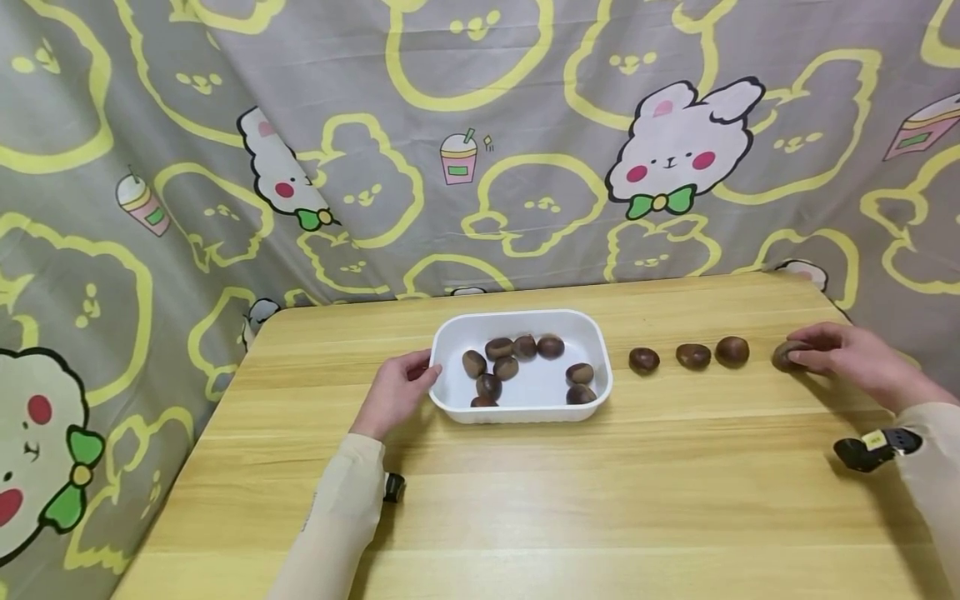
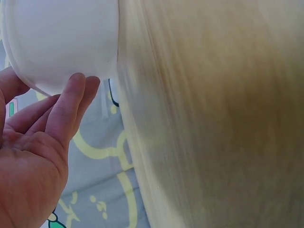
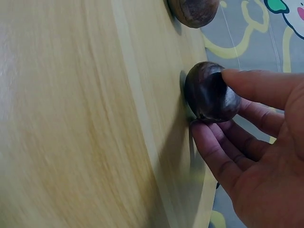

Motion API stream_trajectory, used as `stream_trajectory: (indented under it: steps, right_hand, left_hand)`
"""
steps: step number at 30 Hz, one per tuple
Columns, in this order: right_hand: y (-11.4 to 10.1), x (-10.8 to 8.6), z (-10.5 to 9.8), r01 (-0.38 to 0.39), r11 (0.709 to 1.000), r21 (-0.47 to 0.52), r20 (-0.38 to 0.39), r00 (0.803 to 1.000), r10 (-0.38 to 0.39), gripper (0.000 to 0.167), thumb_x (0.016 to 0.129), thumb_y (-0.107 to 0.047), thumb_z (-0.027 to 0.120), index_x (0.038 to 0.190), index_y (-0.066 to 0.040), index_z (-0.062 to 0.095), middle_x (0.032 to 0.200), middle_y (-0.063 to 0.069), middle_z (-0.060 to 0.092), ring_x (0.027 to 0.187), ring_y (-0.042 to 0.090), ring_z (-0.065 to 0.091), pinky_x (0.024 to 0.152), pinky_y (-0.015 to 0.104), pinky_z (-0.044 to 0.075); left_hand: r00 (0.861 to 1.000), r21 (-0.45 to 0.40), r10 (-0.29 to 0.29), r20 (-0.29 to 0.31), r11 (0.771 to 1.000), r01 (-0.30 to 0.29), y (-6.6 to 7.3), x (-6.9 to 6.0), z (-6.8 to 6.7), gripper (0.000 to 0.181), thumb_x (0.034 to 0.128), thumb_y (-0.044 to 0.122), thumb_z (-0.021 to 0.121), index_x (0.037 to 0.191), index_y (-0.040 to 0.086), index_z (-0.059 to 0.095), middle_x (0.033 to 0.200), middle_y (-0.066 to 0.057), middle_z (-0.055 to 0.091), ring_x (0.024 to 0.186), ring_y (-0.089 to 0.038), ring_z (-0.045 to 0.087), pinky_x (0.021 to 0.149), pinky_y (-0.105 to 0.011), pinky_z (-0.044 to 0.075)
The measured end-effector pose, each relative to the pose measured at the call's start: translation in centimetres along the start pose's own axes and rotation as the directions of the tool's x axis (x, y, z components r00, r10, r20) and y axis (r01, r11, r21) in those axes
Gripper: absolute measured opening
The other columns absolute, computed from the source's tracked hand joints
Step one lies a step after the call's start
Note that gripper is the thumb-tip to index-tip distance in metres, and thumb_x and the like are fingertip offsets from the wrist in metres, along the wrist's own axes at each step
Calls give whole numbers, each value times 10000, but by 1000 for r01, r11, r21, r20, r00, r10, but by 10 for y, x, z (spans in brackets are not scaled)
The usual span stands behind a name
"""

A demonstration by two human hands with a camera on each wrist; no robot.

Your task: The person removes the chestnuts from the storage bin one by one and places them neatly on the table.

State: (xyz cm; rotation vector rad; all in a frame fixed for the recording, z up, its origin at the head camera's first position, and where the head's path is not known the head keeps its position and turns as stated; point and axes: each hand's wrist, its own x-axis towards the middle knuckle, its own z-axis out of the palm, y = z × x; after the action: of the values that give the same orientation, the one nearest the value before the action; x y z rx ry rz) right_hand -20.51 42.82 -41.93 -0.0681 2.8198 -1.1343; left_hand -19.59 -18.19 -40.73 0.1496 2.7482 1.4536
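Observation:
A white plastic tray (image 1: pixel 525 412) with several brown chestnuts (image 1: pixel 506 367) in it stands on the table. My left hand (image 1: pixel 397 392) grips the tray's left end, thumb at the rim and fingers against the outer wall; the tray wall (image 2: pixel 61 42) fills the top left of the left wrist view. Far to the right, my right hand (image 1: pixel 855 358) pinches a dark chestnut (image 3: pixel 212 92) between thumb and fingers, at or just above the tabletop. Between the tray and that hand, three chestnuts (image 1: pixel 693 357) lie in a loose row. One neighbouring chestnut (image 3: pixel 194 10) shows at the top of the right wrist view.
The wooden table (image 1: pixel 510 508) ends at the back against a grey curtain (image 1: pixel 525 125) with cartoon prints, which also hangs along the left side. A black wrist device (image 1: pixel 873 450) sits at the right sleeve.

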Motion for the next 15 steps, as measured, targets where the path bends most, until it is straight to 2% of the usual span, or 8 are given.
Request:
stream_trajectory:
  steps: [5, 15]
  right_hand:
    - [-2, 0, -1, -5, 1000, -3, 2, 1000, 5, 511, 969, -258, 644, 1280, 118, 494, 1000, -122, 617, 849, -123, 465, 680, 156, 393]
    - [4, -1, 0, -8, 1000, -2, -44, 999, 8, 518, 970, -271, 642, 1289, 105, 485, 966, -279, 532, 846, -189, 402, 675, 126, 338]
  left_hand:
    - [1000, 0, 4, -2, 1000, -4, 0, -1, 0, 376, 970, 156, 638, 1292, -37, 613, 1154, -166, 670, 1065, -279, 633, 893, -395, 519]
    - [1000, 21, 14, 7, 1000, -14, 0, 1, -1, 379, 971, 161, 634, 1297, -33, 611, 1159, -162, 670, 1069, -277, 632, 902, -401, 513]
